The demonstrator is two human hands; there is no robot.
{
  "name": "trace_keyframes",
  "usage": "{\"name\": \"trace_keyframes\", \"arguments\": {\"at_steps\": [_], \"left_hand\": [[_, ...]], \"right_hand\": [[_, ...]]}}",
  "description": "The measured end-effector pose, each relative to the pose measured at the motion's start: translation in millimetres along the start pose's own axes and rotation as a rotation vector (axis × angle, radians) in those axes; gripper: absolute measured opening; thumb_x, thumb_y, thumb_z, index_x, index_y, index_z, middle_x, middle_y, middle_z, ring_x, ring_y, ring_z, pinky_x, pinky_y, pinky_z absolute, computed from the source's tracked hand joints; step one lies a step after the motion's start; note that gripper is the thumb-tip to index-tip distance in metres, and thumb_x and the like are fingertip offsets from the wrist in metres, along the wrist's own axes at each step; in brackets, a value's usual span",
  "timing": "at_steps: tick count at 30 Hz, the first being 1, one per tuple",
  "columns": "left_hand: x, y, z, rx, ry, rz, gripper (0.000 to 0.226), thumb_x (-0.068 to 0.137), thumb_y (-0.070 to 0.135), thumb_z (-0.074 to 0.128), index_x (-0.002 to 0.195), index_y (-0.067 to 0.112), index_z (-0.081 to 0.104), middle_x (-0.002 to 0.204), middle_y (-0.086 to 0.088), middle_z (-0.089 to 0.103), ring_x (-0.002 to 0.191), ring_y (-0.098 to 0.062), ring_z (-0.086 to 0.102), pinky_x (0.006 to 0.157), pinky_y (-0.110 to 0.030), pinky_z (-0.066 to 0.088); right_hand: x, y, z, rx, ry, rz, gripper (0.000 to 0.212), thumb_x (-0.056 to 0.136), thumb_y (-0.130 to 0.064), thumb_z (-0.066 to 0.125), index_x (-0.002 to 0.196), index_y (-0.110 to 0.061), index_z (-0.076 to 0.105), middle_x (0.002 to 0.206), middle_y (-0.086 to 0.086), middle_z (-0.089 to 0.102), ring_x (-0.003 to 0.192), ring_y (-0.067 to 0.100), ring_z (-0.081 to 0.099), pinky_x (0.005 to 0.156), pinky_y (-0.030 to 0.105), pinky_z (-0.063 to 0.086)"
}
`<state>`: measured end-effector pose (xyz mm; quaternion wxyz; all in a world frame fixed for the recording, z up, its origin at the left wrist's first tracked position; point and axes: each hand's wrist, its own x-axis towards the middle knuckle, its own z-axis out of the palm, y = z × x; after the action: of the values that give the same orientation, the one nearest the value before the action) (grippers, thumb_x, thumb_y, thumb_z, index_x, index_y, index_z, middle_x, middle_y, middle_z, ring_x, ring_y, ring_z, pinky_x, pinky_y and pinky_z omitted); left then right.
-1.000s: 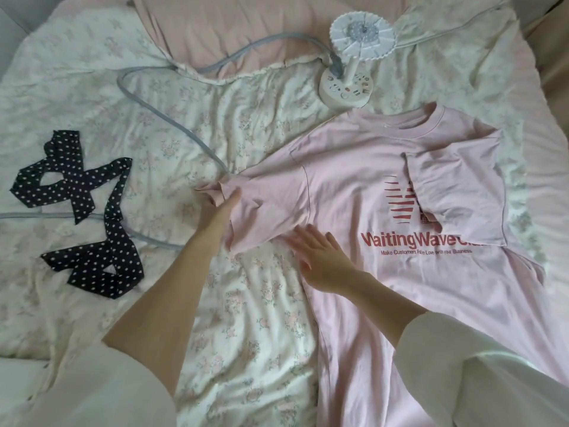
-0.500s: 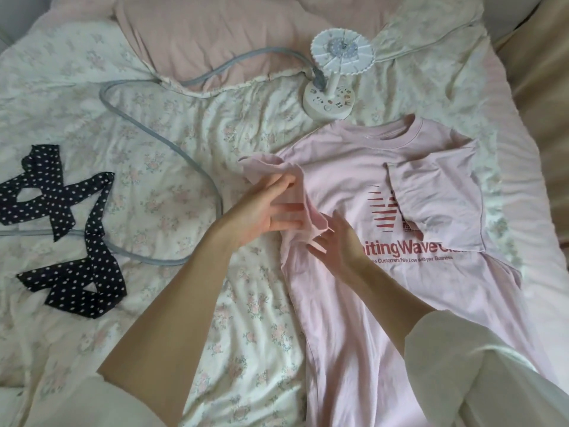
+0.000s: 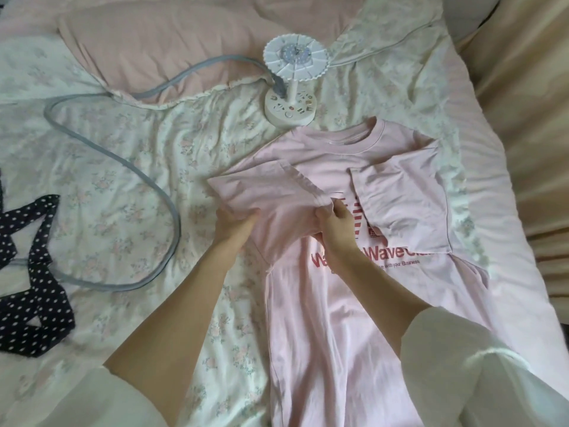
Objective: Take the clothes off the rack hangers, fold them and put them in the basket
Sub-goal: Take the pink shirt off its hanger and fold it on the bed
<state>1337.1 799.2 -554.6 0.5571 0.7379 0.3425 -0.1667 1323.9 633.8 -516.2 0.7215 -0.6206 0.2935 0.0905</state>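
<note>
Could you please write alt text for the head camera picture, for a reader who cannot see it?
Two hands fold the sleeve of a pink T-shirt lying flat on a flowered bedsheet: the left hand and the right hand both grip the sleeve over the chest print. Behind the shirt stands a small white fan with a grey cable; a dark dotted ribbon lies at left.

I count one pink T-shirt (image 3: 354, 303), one polka-dot strap (image 3: 34, 303), one round power strip (image 3: 291, 110), one grey cable (image 3: 147, 177), two hands.
</note>
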Motion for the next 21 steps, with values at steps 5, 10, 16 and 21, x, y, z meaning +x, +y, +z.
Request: {"name": "trace_keyframes", "arguments": {"at_steps": [5,10,16,21], "left_hand": [[-20.9,8.2,43.1,0.081,-0.038,0.271,0.097,0.067,0.046,0.070,0.145,0.032,0.015,0.143,-0.010,0.035,0.127,-0.030,0.044,0.104,-0.046,0.040],[-17.0,13.6,76.9,0.320,0.076,0.362,0.094,0.080,0.027,0.069,0.150,0.020,0.006,0.154,-0.016,0.011,0.143,-0.025,0.011,0.114,-0.034,0.015],[-9.4,14.6,78.9,0.335,0.128,0.342,0.095,0.080,0.024,0.069,0.150,0.021,0.004,0.157,-0.011,0.007,0.145,-0.023,0.002,0.116,-0.037,0.010],[-18.1,18.4,83.3,0.680,0.315,0.448,0.072,0.087,0.021,0.055,0.148,0.028,0.019,0.157,-0.013,-0.002,0.141,-0.036,0.008,0.106,-0.052,0.026]], "right_hand": [[11.1,-7.8,-69.3,-0.157,0.147,-0.228,0.024,0.081,0.004,0.048,0.066,-0.015,0.045,0.064,0.000,0.039,0.062,0.012,0.035,0.052,0.020,0.033],[29.0,18.0,-118.0,-0.281,0.090,0.157,0.033,0.073,-0.030,0.062,0.101,-0.011,0.060,0.092,0.006,0.062,0.083,0.021,0.057,0.072,0.030,0.047],[56.6,-16.9,-106.8,-0.091,-0.331,0.490,0.042,0.091,-0.043,0.052,0.104,-0.005,0.065,0.080,0.007,0.068,0.062,0.019,0.065,0.047,0.023,0.050],[69.9,-33.9,-87.4,-0.293,-0.183,-0.100,0.036,0.082,0.016,0.036,0.099,-0.010,0.054,0.088,0.002,0.064,0.067,0.009,0.058,0.055,0.016,0.043]]}}
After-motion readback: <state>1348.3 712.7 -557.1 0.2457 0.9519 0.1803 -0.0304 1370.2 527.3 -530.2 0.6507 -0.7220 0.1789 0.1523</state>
